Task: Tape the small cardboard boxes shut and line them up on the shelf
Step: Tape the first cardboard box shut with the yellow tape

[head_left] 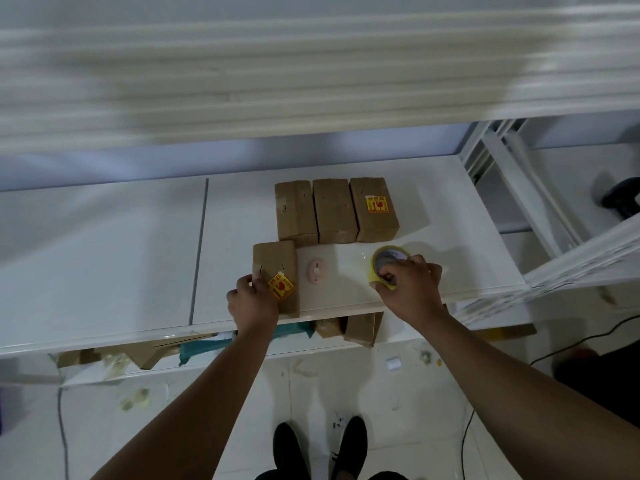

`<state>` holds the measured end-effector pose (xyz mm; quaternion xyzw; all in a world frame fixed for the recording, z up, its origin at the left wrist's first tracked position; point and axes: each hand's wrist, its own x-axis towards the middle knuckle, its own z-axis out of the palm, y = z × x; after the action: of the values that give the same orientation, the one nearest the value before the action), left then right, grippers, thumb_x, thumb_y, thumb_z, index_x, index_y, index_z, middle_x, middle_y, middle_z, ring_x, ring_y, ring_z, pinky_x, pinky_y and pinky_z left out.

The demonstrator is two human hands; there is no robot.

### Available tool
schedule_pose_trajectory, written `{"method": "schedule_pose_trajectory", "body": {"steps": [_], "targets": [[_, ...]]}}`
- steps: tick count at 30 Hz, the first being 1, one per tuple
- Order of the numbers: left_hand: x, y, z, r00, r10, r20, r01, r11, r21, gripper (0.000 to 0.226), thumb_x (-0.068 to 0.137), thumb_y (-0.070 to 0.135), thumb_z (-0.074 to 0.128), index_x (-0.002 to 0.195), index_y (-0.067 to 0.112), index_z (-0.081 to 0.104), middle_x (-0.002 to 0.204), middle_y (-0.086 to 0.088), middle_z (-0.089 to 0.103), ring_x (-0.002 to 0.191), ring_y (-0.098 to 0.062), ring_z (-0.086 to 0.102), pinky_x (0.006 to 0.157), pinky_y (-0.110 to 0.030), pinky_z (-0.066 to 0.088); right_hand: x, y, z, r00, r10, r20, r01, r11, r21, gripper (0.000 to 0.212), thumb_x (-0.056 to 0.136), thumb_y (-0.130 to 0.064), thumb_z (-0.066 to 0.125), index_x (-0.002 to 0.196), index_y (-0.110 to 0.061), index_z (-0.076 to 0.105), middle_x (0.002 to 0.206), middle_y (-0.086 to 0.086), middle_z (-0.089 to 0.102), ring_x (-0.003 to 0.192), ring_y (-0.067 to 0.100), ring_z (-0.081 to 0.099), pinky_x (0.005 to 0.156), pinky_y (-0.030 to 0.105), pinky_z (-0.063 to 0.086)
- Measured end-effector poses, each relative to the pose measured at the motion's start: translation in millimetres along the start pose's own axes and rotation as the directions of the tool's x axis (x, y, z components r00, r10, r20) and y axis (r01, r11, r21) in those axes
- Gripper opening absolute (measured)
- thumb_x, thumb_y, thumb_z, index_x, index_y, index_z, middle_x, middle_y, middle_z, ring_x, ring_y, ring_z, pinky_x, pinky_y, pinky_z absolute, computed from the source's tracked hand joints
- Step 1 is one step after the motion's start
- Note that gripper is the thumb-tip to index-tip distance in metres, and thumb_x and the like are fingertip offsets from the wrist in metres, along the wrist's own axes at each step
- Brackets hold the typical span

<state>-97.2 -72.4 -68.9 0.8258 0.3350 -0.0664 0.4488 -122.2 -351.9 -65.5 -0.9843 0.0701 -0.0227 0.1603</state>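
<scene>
upper shelf (311, 64), 12 o'clock: motion-blurred | sticker (376, 204) print: too small to read | tape roll (374, 270): 4 o'clock side hidden under right hand (408, 285) | box (277, 261): 7 o'clock corner covered by left hand (251, 299) | cardboard scraps (360, 329), 6 o'clock: partly hidden beneath lower shelf (104, 271) | dark object (620, 197), 3 o'clock: blurred, cut by edge

Bare forearms (207, 393), black shoes (290, 448), dark trouser legs (277, 475).

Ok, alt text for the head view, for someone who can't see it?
A person's left hand holds a small cardboard box at the front edge of the white shelf while the right hand grips a yellow tape roll. Three more boxes sit side by side behind.
</scene>
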Motion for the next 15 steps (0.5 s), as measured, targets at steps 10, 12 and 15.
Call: {"method": "schedule_pose_trajectory", "body": {"steps": [10, 12, 15], "targets": [[-10.4, 65.3, -16.9, 0.752, 0.62, 0.224, -0.637, 0.771, 0.001, 0.059, 0.092, -0.006, 0.058, 0.143, 0.024, 0.06, 0.145, -0.002, 0.054, 0.136, -0.021, 0.048, 0.11, -0.037, 0.049, -1.4, -33.3, -10.9, 0.981, -0.116, -0.153, 0.143, 0.973, 0.181, 0.013, 0.077, -0.029, 0.084, 0.079, -0.027, 0.071, 0.071, -0.009, 0.065, 0.079, 0.023, 0.059, 0.076, 0.035, 0.035], [-10.5, 86.4, -16.6, 0.702, 0.571, 0.426, -0.609, 0.791, -0.056, 0.067, 0.09, -0.006, 0.062, 0.149, 0.024, 0.055, 0.15, 0.002, 0.055, 0.138, -0.018, 0.051, 0.102, -0.027, 0.048, -2.4, -43.6, -12.4, 0.977, -0.153, -0.149, 0.182, 0.962, 0.202, 0.013, 0.078, -0.029, 0.085, 0.082, -0.025, 0.072, 0.074, -0.01, 0.065, 0.08, 0.023, 0.058, 0.078, 0.038, 0.038], [-5.1, 104.7, -12.3, 0.62, 0.466, 0.632, -0.557, 0.828, -0.064, 0.081, 0.091, 0.0, 0.071, 0.161, 0.025, 0.038, 0.161, 0.003, 0.046, 0.142, -0.017, 0.048, 0.1, -0.027, 0.044, -4.1, -55.5, -16.0, 0.959, -0.22, -0.179, 0.258, 0.939, 0.225, 0.012, 0.081, -0.031, 0.081, 0.082, -0.026, 0.07, 0.076, -0.018, 0.054, 0.081, 0.021, 0.056, 0.076, 0.036, 0.035]]}}
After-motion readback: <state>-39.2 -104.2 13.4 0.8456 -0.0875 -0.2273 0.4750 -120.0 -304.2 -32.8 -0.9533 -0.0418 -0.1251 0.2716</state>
